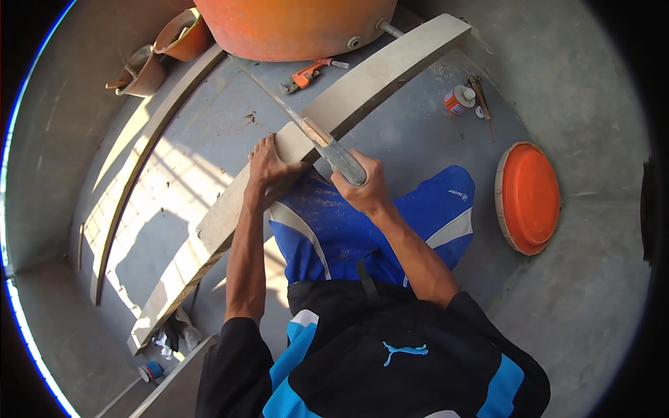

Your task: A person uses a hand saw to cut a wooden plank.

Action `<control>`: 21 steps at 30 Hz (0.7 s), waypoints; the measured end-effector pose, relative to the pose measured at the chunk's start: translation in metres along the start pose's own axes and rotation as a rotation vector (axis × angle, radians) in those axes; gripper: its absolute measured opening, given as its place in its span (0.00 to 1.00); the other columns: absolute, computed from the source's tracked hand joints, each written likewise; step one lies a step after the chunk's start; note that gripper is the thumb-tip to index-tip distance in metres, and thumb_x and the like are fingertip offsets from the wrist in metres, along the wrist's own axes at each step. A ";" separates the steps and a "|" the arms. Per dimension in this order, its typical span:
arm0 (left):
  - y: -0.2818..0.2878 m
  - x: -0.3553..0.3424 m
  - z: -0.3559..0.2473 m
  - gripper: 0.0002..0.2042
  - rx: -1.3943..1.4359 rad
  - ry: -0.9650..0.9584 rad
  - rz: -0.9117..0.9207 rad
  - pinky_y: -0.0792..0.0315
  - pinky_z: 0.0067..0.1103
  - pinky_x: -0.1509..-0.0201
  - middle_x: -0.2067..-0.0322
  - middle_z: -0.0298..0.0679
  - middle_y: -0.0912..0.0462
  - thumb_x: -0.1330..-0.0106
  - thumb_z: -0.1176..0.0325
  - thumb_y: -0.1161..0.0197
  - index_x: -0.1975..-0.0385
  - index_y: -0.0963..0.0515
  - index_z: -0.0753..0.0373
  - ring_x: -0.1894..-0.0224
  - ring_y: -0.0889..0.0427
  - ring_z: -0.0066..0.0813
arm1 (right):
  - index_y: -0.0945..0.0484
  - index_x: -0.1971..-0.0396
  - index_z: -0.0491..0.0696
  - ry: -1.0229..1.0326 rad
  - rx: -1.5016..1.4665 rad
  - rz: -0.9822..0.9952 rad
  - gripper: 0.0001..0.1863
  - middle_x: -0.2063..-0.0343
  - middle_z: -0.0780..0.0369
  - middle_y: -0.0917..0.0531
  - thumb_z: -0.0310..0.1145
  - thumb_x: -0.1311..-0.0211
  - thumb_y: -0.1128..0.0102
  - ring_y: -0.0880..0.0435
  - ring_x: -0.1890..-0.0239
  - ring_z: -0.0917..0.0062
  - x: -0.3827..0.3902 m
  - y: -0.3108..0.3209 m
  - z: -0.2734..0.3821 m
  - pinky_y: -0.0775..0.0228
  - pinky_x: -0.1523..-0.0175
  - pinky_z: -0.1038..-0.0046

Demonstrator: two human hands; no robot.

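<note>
A long, thick wooden plank [359,89] runs diagonally from lower left to upper right, looking bowed in this view. My left hand [268,166] grips it near its middle, fingers over the far edge and thumb toward the near side. In my right hand [362,184] is the grey handle of a hand saw [341,161], fingers wrapped round it. The saw's narrow blade lies across the plank, just right of my left hand, and points away to the upper left. My blue-trousered leg is bent under the plank.
A large orange tank [300,28] stands at the far side, an orange pipe wrench [301,78] before it. Two buckets [182,36] sit far left, beside a thinner wooden strip [132,182]. Rightward are a small can [460,99], a hammer-like tool [479,97] and an orange round lid [531,198].
</note>
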State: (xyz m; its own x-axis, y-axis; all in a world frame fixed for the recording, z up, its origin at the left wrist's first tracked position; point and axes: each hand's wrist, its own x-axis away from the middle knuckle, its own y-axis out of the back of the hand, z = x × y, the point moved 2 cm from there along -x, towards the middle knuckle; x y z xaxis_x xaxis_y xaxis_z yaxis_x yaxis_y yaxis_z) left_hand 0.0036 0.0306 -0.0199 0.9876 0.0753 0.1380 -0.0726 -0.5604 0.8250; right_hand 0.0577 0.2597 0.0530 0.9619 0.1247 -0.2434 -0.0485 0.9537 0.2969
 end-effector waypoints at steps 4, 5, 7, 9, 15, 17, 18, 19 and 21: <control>0.006 0.004 0.034 0.53 -0.075 0.004 -0.022 0.42 0.38 0.37 0.47 0.54 0.29 0.68 0.40 0.28 0.43 0.36 0.72 0.42 0.33 0.49 | 0.31 0.85 0.41 0.023 0.067 0.016 0.07 0.90 0.59 0.29 0.21 0.55 0.41 0.25 0.89 0.78 0.100 0.048 0.010 0.38 0.82 0.75; 0.009 0.011 0.026 0.54 -0.056 0.022 0.008 0.42 0.39 0.37 0.47 0.54 0.30 0.68 0.40 0.28 0.42 0.37 0.72 0.42 0.33 0.49 | 0.30 0.84 0.40 -0.004 0.145 0.057 0.06 0.90 0.59 0.28 0.21 0.56 0.42 0.24 0.88 0.77 0.136 0.077 0.026 0.37 0.82 0.77; 0.013 0.004 0.014 0.54 -0.038 0.034 0.002 0.43 0.39 0.37 0.47 0.54 0.30 0.69 0.40 0.28 0.41 0.38 0.72 0.41 0.33 0.50 | 0.29 0.83 0.39 -0.056 0.261 0.111 0.04 0.89 0.59 0.26 0.20 0.57 0.43 0.23 0.88 0.76 0.163 0.100 0.038 0.36 0.82 0.77; 0.005 0.004 0.026 0.55 -0.050 0.053 -0.018 0.43 0.39 0.37 0.47 0.54 0.30 0.69 0.40 0.28 0.40 0.38 0.71 0.42 0.33 0.50 | 0.29 0.82 0.39 0.031 0.190 0.001 0.04 0.89 0.58 0.27 0.20 0.57 0.43 0.23 0.88 0.75 0.139 0.085 0.040 0.36 0.82 0.77; 0.001 -0.012 0.009 0.52 -0.016 0.072 0.120 0.41 0.38 0.38 0.48 0.53 0.29 0.69 0.41 0.28 0.43 0.35 0.71 0.43 0.32 0.47 | 0.34 0.84 0.43 -0.028 0.028 0.039 0.10 0.91 0.59 0.30 0.24 0.54 0.40 0.29 0.90 0.78 0.011 0.005 -0.013 0.40 0.82 0.74; 0.004 0.001 0.027 0.52 -0.046 0.045 0.059 0.40 0.37 0.39 0.49 0.52 0.28 0.68 0.41 0.28 0.43 0.35 0.71 0.44 0.31 0.48 | 0.33 0.85 0.43 -0.040 0.038 0.032 0.09 0.90 0.58 0.29 0.23 0.56 0.40 0.26 0.90 0.76 0.064 0.019 0.001 0.38 0.82 0.74; 0.004 0.002 0.031 0.51 -0.064 0.008 -0.017 0.40 0.37 0.39 0.49 0.52 0.28 0.68 0.41 0.28 0.43 0.35 0.71 0.44 0.31 0.48 | 0.30 0.84 0.41 -0.010 0.110 0.045 0.06 0.89 0.58 0.27 0.21 0.57 0.42 0.24 0.89 0.73 0.097 0.045 0.013 0.36 0.81 0.75; 0.010 0.004 0.033 0.52 -0.029 0.025 -0.018 0.41 0.37 0.38 0.49 0.52 0.28 0.68 0.40 0.28 0.43 0.36 0.71 0.44 0.31 0.49 | 0.28 0.82 0.39 -0.008 0.179 0.088 0.03 0.88 0.58 0.26 0.19 0.58 0.44 0.22 0.88 0.73 0.133 0.069 0.028 0.34 0.80 0.76; 0.009 -0.005 0.026 0.53 -0.042 0.024 -0.065 0.41 0.38 0.38 0.49 0.52 0.28 0.68 0.40 0.28 0.42 0.36 0.70 0.44 0.32 0.49 | 0.27 0.80 0.37 0.222 0.479 0.140 0.02 0.88 0.58 0.25 0.17 0.58 0.46 0.21 0.86 0.75 0.142 0.090 0.039 0.34 0.80 0.77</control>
State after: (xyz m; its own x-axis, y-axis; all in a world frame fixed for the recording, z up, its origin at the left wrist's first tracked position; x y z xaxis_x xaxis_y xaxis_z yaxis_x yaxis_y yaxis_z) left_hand 0.0015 0.0037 -0.0280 0.9868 0.1309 0.0958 -0.0142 -0.5187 0.8548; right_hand 0.2008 0.3526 0.0810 0.8728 0.3454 -0.3448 0.0059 0.6989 0.7152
